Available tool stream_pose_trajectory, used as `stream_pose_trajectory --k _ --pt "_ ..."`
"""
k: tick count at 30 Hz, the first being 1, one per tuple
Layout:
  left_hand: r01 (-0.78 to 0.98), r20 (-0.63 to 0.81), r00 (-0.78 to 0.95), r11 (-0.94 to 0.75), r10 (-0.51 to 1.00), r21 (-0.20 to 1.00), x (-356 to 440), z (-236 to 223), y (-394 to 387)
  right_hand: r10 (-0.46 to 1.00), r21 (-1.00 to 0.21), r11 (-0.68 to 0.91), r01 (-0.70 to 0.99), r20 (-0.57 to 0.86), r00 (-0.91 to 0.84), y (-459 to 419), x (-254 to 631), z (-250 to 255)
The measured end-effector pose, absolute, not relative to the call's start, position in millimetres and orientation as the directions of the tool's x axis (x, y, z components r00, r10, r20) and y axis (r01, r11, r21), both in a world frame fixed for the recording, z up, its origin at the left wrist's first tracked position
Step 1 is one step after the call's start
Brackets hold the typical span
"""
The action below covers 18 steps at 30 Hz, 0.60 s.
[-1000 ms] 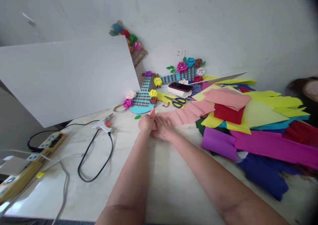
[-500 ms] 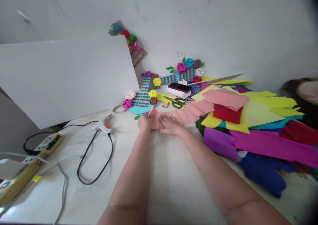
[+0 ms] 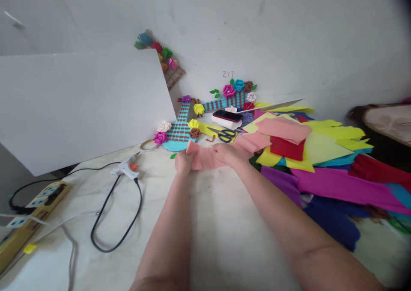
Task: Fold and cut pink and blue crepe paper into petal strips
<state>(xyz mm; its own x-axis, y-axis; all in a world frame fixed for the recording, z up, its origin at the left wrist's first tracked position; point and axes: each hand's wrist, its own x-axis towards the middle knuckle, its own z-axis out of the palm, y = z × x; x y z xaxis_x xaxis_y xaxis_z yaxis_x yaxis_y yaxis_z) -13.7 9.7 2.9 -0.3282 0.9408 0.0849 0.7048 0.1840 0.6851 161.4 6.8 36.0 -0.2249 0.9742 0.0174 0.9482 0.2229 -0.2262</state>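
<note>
A strip of peach crepe paper (image 3: 205, 157) lies across the table, its right part running to the colored paper pile. My left hand (image 3: 184, 161) pinches the strip's left end, where the edge stands up folded. On the middle of the strip, my right hand (image 3: 225, 153) has its fingers drawn together on the paper; the fingertips are partly hidden. Just behind the hands lies a turquoise paper guitar (image 3: 180, 130) with brown strips and paper flowers. Black-handled scissors (image 3: 226, 135) rest on yellow paper beyond my right hand.
Left stand a white glue gun (image 3: 126, 168) with a looped black cord and a power strip (image 3: 37, 216). A large white board (image 3: 86, 107) leans behind. A phone (image 3: 227, 116) sits on a white box. Piled colored paper (image 3: 346, 186) covers the right side. At far right, another person is partly visible.
My right hand, flat on the strip before, now has its fingers drawn in and its back raised. My left hand keeps its pinch. The view has shifted slightly to the right.
</note>
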Motion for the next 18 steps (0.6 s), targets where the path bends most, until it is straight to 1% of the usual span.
stream_pose_trajectory --k 2,5,10,14,18 --pt "0.706 0.093 -0.315 0.167 0.945 0.689 -14.7 1.6 11.3 0.986 -0.171 0.152 0.973 0.094 -0.138 19.1 164.0 39.4" --pt "0.698 0.114 -0.301 0.137 0.947 0.703 -16.4 -2.5 14.8 0.978 -0.067 0.100 0.993 0.193 -0.085 41.0 173.4 37.3" --pt "0.679 0.120 -0.311 0.132 0.943 0.722 -15.8 -4.9 16.1 0.974 -0.013 0.043 0.999 0.225 -0.039 70.0 190.9 27.7" --pt "0.671 0.126 -0.289 0.107 0.949 0.734 -13.8 -2.4 14.2 0.979 0.026 0.009 1.000 0.201 -0.014 84.3 193.3 24.5" --pt "0.673 0.132 -0.289 0.103 0.948 0.733 -13.2 -1.0 14.5 0.980 0.069 0.013 0.998 0.198 -0.026 93.2 188.9 27.4"
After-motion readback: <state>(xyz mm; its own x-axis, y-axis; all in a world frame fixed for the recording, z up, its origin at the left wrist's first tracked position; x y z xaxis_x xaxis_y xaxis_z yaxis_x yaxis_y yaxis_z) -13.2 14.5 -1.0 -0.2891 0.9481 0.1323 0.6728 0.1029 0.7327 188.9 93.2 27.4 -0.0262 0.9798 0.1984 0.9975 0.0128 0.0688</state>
